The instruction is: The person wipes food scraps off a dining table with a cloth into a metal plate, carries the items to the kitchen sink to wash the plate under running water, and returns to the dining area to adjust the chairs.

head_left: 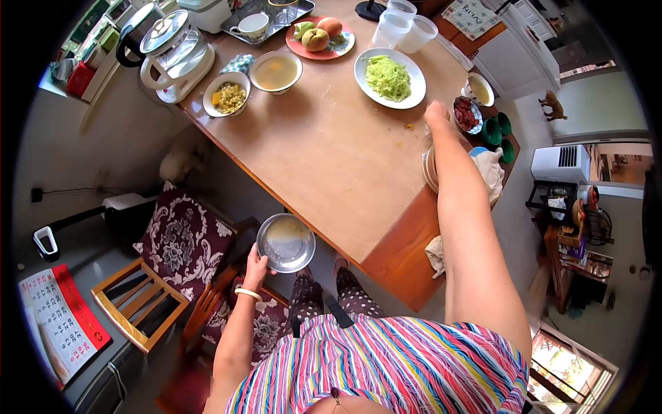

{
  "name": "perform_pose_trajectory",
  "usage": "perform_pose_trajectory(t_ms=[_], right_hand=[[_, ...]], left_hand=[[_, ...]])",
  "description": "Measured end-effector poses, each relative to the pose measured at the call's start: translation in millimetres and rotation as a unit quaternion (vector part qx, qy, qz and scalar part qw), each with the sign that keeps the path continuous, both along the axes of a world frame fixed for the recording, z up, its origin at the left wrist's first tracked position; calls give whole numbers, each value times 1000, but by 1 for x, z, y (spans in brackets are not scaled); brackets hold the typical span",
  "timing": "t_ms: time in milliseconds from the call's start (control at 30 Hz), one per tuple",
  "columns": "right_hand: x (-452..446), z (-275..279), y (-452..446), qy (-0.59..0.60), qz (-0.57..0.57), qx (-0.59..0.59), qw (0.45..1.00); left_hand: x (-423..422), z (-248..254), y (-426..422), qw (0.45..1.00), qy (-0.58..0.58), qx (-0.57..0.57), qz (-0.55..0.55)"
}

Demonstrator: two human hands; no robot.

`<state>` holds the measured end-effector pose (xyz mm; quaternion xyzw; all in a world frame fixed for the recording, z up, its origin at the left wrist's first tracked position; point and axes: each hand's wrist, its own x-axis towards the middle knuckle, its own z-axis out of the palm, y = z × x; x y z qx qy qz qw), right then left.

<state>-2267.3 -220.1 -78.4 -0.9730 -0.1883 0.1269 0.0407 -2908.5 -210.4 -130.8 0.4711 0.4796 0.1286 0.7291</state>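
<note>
Metal bowl [293, 262], mouth upward

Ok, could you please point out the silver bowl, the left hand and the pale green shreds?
Silver bowl [306, 252], head view: inner side wall.
Left hand [255, 268], head view: middle of the hand.
Pale green shreds [388, 79], head view: middle of the heap.

We looked from one head-worn camera, facing forward and steeply down, so near the body that the striped top [376, 359] filled the bottom edge while the table [324, 159] lay farther off. Its very wide, round view left our corners black and reached from the calendar [65, 328] at left to the white appliance [555, 164] at right.
</note>
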Motion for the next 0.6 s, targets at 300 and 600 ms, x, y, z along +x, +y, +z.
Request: perform_pose_trajectory(t_ms=[300,600], right_hand=[[-111,20,5,68,-95,132,984],[-217,9,-34,26,193,165,967]], left_hand=[[1,4,-4,1000,4,-9,9],[-4,-3,-6,1000,-14,-7,5]])
